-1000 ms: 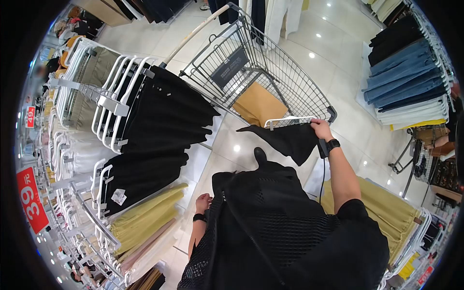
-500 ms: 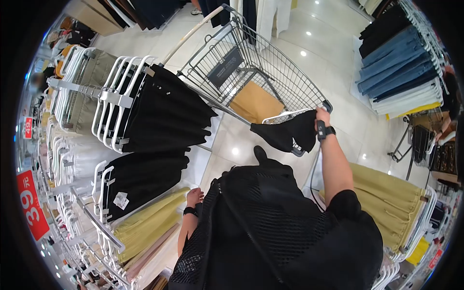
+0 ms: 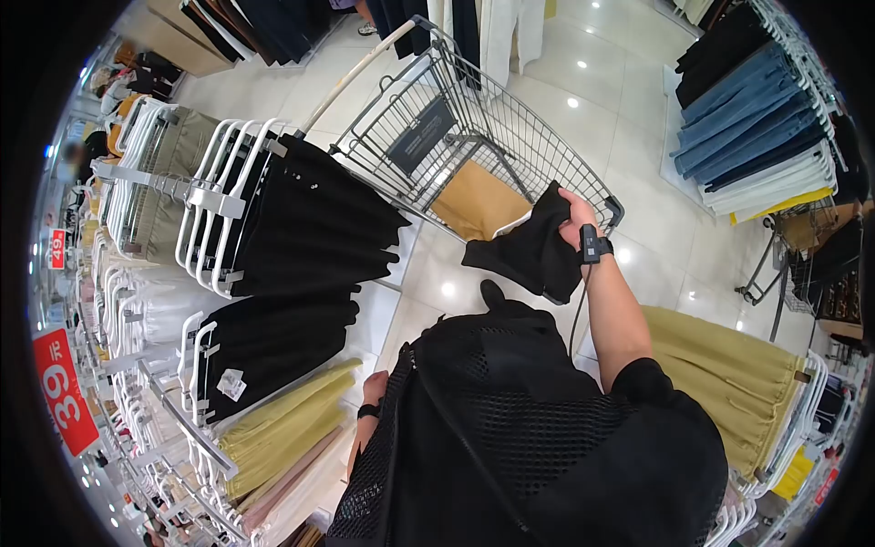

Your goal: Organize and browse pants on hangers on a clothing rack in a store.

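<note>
My right hand (image 3: pixel 578 217) grips a black garment (image 3: pixel 529 253) by its upper right end, its fingers bent over the cloth. The garment hangs folded at the near edge of the shopping cart (image 3: pixel 510 108), and a strip of its white hanger (image 3: pixel 516 227) shows behind it. Its exact kind cannot be made out. Low at my side is my left hand (image 3: pixel 375 387), near some yellow-green skirts (image 3: pixel 287 424) on the left rack. My clothing partly covers that hand, and its fingers are not clear.
A brown flat piece (image 3: pixel 480 201) lies in the cart. Black skirts (image 3: pixel 319 219) hang on the left rack above a red price sign (image 3: pixel 66 392). Denim garments (image 3: pixel 749 118) hang at the right, with more yellow-green garments (image 3: pixel 720 387) below. Another cart (image 3: pixel 775 264) stands far right.
My right hand has moved left with the black garment, which is now more bunched and hides most of its hanger. My left hand has dropped slightly and is more covered.
</note>
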`<action>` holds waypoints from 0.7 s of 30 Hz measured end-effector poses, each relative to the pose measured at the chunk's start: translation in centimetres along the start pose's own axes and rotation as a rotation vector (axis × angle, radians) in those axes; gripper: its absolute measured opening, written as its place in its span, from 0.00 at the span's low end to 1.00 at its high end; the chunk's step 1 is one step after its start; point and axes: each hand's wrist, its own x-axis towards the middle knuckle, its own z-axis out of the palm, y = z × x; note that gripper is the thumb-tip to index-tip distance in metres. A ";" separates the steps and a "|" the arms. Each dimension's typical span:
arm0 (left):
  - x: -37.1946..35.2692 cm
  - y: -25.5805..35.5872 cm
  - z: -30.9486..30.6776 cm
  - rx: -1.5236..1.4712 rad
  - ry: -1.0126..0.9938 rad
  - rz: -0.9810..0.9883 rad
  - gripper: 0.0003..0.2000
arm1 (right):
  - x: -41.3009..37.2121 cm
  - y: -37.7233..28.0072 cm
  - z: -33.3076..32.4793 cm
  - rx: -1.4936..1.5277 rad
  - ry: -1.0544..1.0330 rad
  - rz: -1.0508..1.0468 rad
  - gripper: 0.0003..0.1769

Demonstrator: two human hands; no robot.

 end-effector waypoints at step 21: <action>-0.9 32.2 4.8 -0.532 0.075 0.067 0.25 | -27.4 -5.0 13.0 -0.679 -1.483 0.010 0.13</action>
